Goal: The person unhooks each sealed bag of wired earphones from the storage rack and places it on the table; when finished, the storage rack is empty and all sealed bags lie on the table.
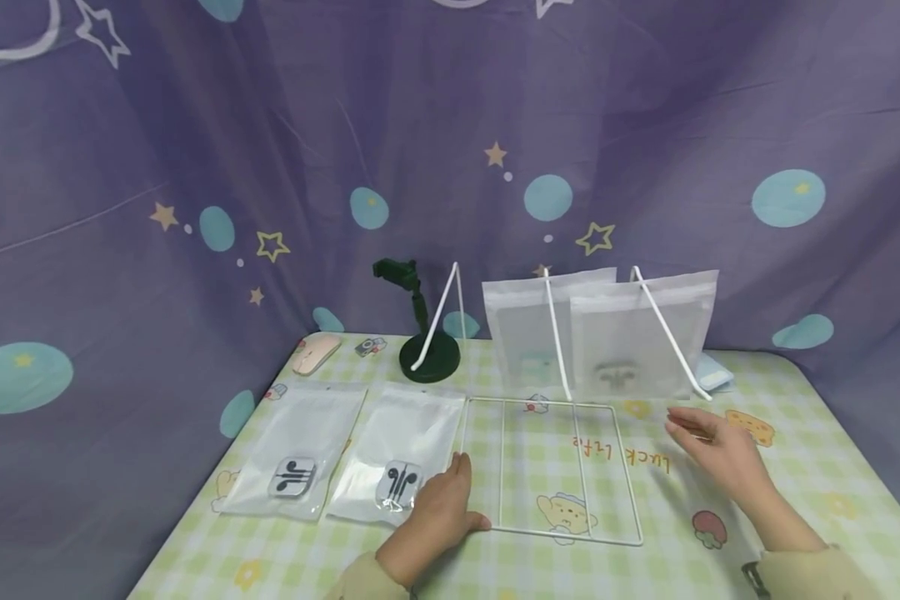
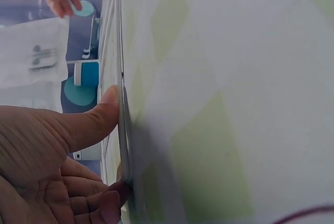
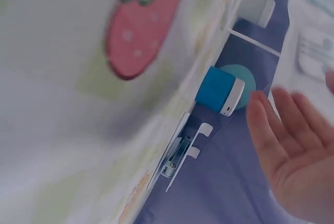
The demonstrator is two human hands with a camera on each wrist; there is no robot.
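In the head view my left hand touches the front-left corner of a white wire rack. Its fingers lie along the rack's left side, and the thumb rests on the front wire, also visible in the left wrist view. Two frosted zip bags stand upright between the rack's slanted wire dividers, earphones showing faintly through the nearer one. To the right of the rack, my right hand hovers over the table with fingers extended and nothing held. Beside the left hand lies a zip bag with packed earphones.
Farther left lies another zip bag with earphones. Behind are a pink mouse, a dark green stand and a light blue packet. The right wrist view shows a blue white-lidded container and a metal clip.
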